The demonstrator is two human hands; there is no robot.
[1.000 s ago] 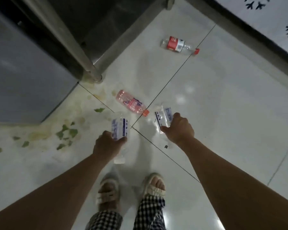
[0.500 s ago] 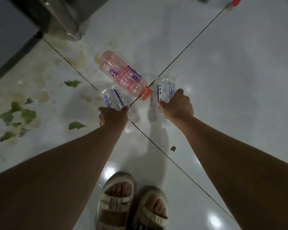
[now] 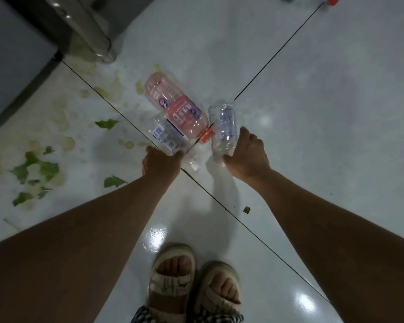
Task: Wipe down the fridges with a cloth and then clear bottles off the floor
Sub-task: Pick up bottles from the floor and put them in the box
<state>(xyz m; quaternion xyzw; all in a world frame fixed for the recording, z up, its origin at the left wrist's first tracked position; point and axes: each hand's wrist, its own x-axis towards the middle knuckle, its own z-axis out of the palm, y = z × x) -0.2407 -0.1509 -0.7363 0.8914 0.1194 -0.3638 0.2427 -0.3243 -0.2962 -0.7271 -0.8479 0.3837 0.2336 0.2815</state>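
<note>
My left hand grips a clear plastic bottle with a blue and white label, held low over the white tiled floor. My right hand grips a second clear bottle, its fingers wrapped round the lower part. Between the two lies a pink bottle with an orange cap on the floor, touching or nearly touching both held bottles. At the top right edge a red cap of another bottle shows, its body mostly out of frame.
A metal leg and the grey fridge side stand at the top left. Green leaf scraps and yellowish stains cover the floor on the left. My sandalled feet stand below.
Both hands have lowered their bottles toward the pink bottle, and the view has closed in on the floor. The red-capped bottle has slid out of view at the top.
</note>
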